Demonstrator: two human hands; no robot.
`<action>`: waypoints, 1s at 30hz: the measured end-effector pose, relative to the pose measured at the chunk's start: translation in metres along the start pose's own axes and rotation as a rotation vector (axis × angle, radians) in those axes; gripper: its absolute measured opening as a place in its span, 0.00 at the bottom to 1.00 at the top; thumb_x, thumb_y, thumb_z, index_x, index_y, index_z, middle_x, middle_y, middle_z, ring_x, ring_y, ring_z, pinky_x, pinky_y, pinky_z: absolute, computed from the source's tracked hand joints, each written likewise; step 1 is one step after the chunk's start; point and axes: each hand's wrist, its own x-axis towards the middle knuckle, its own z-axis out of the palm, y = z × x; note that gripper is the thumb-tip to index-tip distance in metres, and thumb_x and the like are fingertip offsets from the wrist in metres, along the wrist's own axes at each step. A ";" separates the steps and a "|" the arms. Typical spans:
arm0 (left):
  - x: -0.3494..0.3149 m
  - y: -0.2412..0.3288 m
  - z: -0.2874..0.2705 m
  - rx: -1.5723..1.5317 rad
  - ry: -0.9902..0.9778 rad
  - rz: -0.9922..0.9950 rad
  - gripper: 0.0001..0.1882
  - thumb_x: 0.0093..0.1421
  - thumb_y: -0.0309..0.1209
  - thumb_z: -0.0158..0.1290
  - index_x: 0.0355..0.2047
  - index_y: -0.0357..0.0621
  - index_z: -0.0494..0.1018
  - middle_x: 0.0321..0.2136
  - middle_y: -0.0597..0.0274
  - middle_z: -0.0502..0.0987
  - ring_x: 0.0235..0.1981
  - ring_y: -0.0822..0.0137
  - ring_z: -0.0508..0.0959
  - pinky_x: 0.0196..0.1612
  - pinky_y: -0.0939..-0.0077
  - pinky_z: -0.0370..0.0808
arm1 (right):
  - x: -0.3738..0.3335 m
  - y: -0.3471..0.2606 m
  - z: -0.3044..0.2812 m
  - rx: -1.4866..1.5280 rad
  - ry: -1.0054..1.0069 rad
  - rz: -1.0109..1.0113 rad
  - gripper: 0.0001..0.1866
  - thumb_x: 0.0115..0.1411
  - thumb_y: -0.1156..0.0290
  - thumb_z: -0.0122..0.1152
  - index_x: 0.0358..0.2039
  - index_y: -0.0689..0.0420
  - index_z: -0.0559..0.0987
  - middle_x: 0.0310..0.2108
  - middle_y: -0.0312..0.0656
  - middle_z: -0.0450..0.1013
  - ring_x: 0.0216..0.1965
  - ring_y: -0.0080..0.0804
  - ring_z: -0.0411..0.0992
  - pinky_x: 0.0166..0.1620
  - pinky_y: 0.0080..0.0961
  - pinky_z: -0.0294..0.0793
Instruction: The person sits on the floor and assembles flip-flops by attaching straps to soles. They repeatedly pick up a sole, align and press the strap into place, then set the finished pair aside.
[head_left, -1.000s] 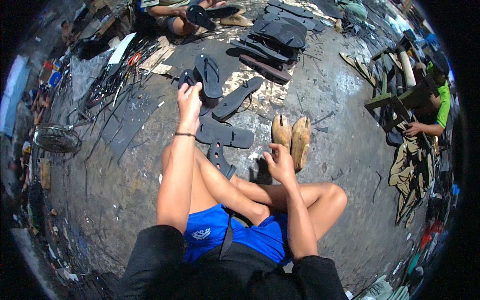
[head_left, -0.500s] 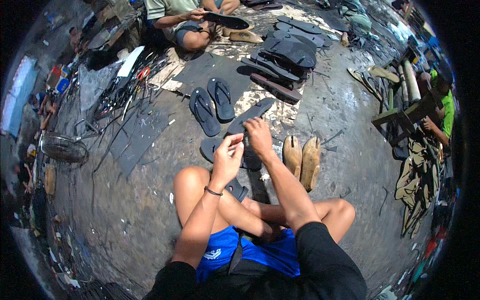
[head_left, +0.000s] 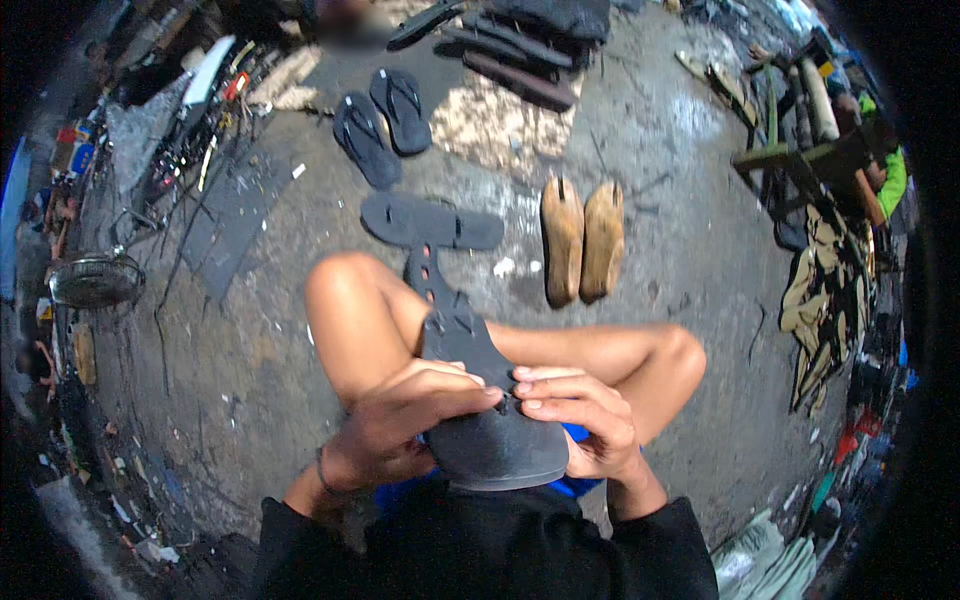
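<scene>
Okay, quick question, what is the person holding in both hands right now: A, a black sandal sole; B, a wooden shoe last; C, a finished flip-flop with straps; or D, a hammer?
A: both the left hand and the right hand grip a flat black sandal sole with no straps, while the two wooden shoe lasts lie on the floor.

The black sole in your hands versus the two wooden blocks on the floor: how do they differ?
The black sole is dark, thin and flat, held by the left hand and right hand over the lap. The wooden blocks are tan, thick and rounded, lying untouched side by side on the concrete floor. Both are foot-shaped.
</scene>
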 end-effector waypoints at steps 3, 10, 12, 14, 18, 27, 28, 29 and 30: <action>-0.014 0.002 0.000 0.074 -0.019 -0.026 0.30 0.61 0.53 0.50 0.49 0.40 0.77 0.47 0.52 0.78 0.49 0.54 0.79 0.53 0.61 0.73 | 0.004 -0.006 0.001 0.003 -0.071 -0.028 0.22 0.48 0.75 0.69 0.46 0.62 0.79 0.46 0.48 0.78 0.50 0.46 0.77 0.53 0.40 0.75; -0.026 0.013 0.010 -0.058 0.081 -0.199 0.23 0.58 0.43 0.57 0.48 0.40 0.76 0.46 0.54 0.78 0.48 0.54 0.79 0.52 0.61 0.74 | 0.001 -0.003 0.006 0.016 -0.205 0.016 0.25 0.48 0.74 0.71 0.48 0.61 0.77 0.49 0.47 0.76 0.51 0.45 0.75 0.54 0.38 0.73; -0.024 0.011 0.008 0.059 0.018 -0.102 0.24 0.54 0.38 0.61 0.49 0.41 0.75 0.45 0.55 0.78 0.46 0.54 0.79 0.51 0.62 0.74 | -0.001 -0.003 0.005 0.028 -0.216 0.036 0.24 0.48 0.74 0.70 0.48 0.60 0.77 0.50 0.47 0.75 0.52 0.44 0.74 0.55 0.37 0.73; -0.022 0.010 0.007 0.097 -0.017 -0.066 0.25 0.51 0.34 0.63 0.50 0.41 0.74 0.43 0.55 0.78 0.45 0.55 0.79 0.50 0.62 0.74 | -0.001 -0.002 0.005 0.015 -0.217 0.043 0.24 0.49 0.73 0.70 0.48 0.59 0.76 0.52 0.47 0.73 0.53 0.44 0.73 0.55 0.37 0.72; -0.023 0.002 0.008 0.063 -0.031 -0.068 0.25 0.48 0.31 0.66 0.47 0.41 0.74 0.41 0.56 0.78 0.43 0.55 0.79 0.49 0.63 0.74 | -0.002 -0.002 0.005 0.009 -0.279 0.090 0.19 0.49 0.75 0.68 0.43 0.58 0.75 0.49 0.44 0.72 0.57 0.44 0.69 0.58 0.40 0.69; -0.016 -0.003 0.020 0.143 0.497 -0.127 0.13 0.54 0.25 0.62 0.39 0.36 0.77 0.39 0.51 0.82 0.39 0.62 0.82 0.45 0.69 0.79 | 0.040 0.055 -0.020 -0.070 -0.120 -0.074 0.28 0.49 0.64 0.74 0.50 0.59 0.74 0.49 0.47 0.68 0.57 0.48 0.65 0.61 0.44 0.63; -0.012 0.012 0.019 0.075 0.596 -0.253 0.14 0.54 0.26 0.62 0.41 0.34 0.76 0.39 0.52 0.82 0.39 0.64 0.82 0.44 0.70 0.79 | 0.039 0.084 -0.032 -0.156 0.087 0.122 0.34 0.50 0.62 0.74 0.55 0.61 0.70 0.52 0.50 0.66 0.58 0.49 0.64 0.61 0.43 0.64; -0.012 0.022 0.020 0.004 0.691 -0.385 0.15 0.55 0.26 0.62 0.42 0.33 0.76 0.38 0.53 0.82 0.38 0.67 0.82 0.44 0.71 0.79 | 0.031 0.123 -0.046 -0.234 0.299 0.320 0.40 0.51 0.60 0.75 0.60 0.64 0.66 0.55 0.53 0.64 0.59 0.50 0.63 0.60 0.41 0.64; -0.017 0.020 0.018 -0.275 0.680 -0.462 0.17 0.55 0.26 0.63 0.43 0.30 0.75 0.39 0.56 0.82 0.39 0.69 0.81 0.45 0.72 0.78 | 0.023 0.165 -0.067 -0.728 0.458 0.329 0.42 0.51 0.61 0.74 0.60 0.67 0.64 0.57 0.57 0.63 0.57 0.54 0.63 0.60 0.42 0.64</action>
